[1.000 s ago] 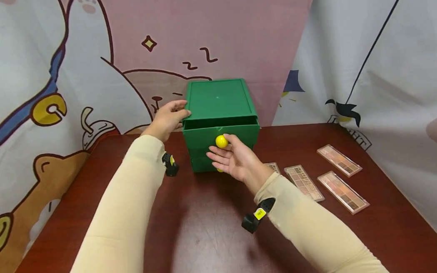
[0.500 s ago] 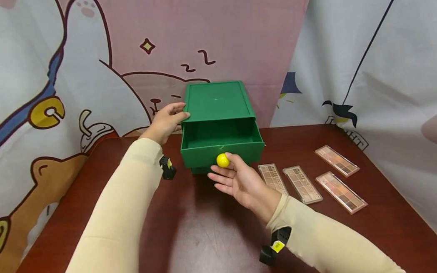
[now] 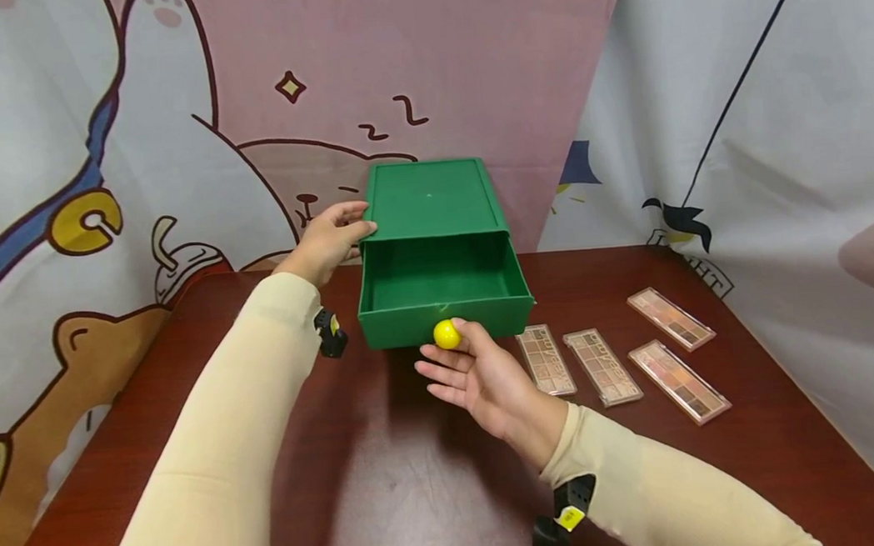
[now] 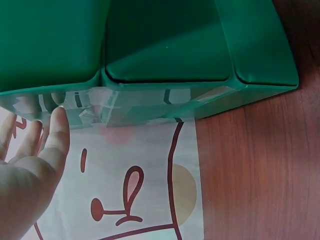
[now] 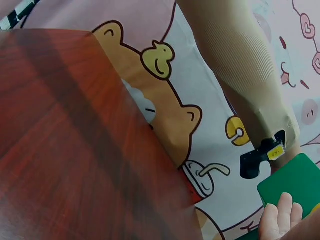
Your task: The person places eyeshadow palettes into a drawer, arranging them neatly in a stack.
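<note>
A green drawer box [image 3: 432, 194] stands at the far side of the table, its upper drawer [image 3: 403, 327] pulled well out. No objects show inside that drawer. My right hand [image 3: 492, 382] pinches the round yellow knob [image 3: 447, 334] on the drawer front, thumb against it, other fingers extended below. My left hand [image 3: 330, 242] rests against the box's left side near the top front corner. In the left wrist view, the left fingertips [image 4: 60, 120] touch the clear-taped side of the box. The lower drawer is hidden behind the pulled-out one.
To the right of the drawer lie several eyeshadow palettes: two beige ones [image 3: 546, 360] near the right hand, and two with pink and brown shades [image 3: 680, 381] farther right. A printed cartoon curtain [image 3: 530, 67] hangs behind the brown table [image 3: 414, 508].
The right hand has drawn the upper drawer toward me, from barely ajar to far out, while holding its knob. The left hand has stayed against the box.
</note>
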A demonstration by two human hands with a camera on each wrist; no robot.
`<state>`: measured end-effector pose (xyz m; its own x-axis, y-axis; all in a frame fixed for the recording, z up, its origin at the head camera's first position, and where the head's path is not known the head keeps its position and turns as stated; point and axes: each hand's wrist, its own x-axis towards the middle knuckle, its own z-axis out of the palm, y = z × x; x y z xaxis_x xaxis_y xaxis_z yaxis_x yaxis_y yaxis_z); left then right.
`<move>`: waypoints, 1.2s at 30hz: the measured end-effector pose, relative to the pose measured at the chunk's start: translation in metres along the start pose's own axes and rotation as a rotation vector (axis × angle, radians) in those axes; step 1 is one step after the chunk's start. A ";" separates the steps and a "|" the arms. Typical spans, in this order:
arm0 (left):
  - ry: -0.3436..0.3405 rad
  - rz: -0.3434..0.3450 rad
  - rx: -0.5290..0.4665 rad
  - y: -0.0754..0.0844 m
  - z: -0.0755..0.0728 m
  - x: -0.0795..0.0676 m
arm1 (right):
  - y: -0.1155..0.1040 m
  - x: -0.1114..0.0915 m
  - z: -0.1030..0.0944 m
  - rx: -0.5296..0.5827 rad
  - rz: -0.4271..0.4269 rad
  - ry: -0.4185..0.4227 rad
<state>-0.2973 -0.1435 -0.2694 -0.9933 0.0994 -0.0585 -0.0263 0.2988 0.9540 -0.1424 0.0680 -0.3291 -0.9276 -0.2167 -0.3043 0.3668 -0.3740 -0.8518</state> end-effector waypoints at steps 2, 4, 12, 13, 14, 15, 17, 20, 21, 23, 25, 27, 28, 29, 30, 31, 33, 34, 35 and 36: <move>-0.002 0.001 -0.004 0.001 0.001 -0.001 | 0.001 -0.003 -0.001 0.000 0.003 0.002; -0.009 0.006 -0.008 0.002 0.001 -0.001 | 0.001 -0.005 -0.002 0.000 0.005 0.001; -0.029 0.013 0.012 0.001 0.005 0.001 | 0.005 -0.015 -0.006 0.003 0.004 0.004; -0.034 0.012 0.010 0.001 0.006 0.001 | 0.006 -0.017 -0.006 0.001 0.006 0.003; -0.037 0.009 0.010 0.001 0.007 0.001 | 0.007 -0.019 -0.007 0.000 0.009 0.001; -0.039 0.008 0.010 0.001 0.007 0.002 | 0.007 -0.020 -0.007 -0.002 0.012 -0.003; -0.044 0.008 0.007 0.002 0.008 0.002 | 0.008 -0.024 -0.008 -0.007 0.015 -0.011; -0.041 0.010 0.000 0.002 0.009 0.002 | 0.009 -0.027 -0.008 -0.008 0.021 -0.024; -0.041 0.012 -0.003 0.002 0.010 0.002 | 0.009 -0.028 -0.009 -0.009 0.021 -0.027; -0.041 0.013 -0.003 0.003 0.010 0.002 | 0.009 -0.028 -0.010 -0.018 0.024 -0.037; -0.039 0.012 -0.001 0.002 0.009 0.002 | 0.009 -0.029 -0.011 -0.044 0.026 -0.056; -0.038 0.013 -0.002 0.002 0.008 0.001 | 0.009 -0.031 -0.016 -0.097 0.023 -0.084; -0.034 0.014 -0.002 0.002 0.007 0.000 | 0.010 -0.032 -0.019 -0.130 0.021 -0.096; -0.031 0.016 -0.001 0.001 0.006 0.000 | 0.010 -0.033 -0.023 -0.166 0.018 -0.108; -0.025 0.016 0.000 0.001 0.005 -0.001 | 0.010 -0.035 -0.028 -0.205 0.013 -0.117; -0.021 0.019 0.004 0.001 0.004 -0.001 | 0.010 -0.036 -0.035 -0.242 0.011 -0.118; -0.012 0.020 0.010 0.001 0.003 -0.002 | 0.010 -0.039 -0.050 -0.303 0.007 -0.107; -0.009 0.020 0.016 0.000 0.002 -0.003 | 0.010 -0.039 -0.058 -0.326 0.001 -0.089; -0.007 0.019 0.020 0.000 0.001 -0.003 | 0.010 -0.040 -0.066 -0.346 -0.008 -0.069; -0.005 0.015 0.023 0.000 0.001 -0.004 | 0.010 -0.040 -0.075 -0.360 -0.020 -0.041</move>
<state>-0.2935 -0.1429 -0.2696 -0.9931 0.1084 -0.0457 -0.0088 0.3186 0.9478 -0.1070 0.1404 -0.3575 -0.9281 -0.2509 -0.2749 0.2933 -0.0381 -0.9553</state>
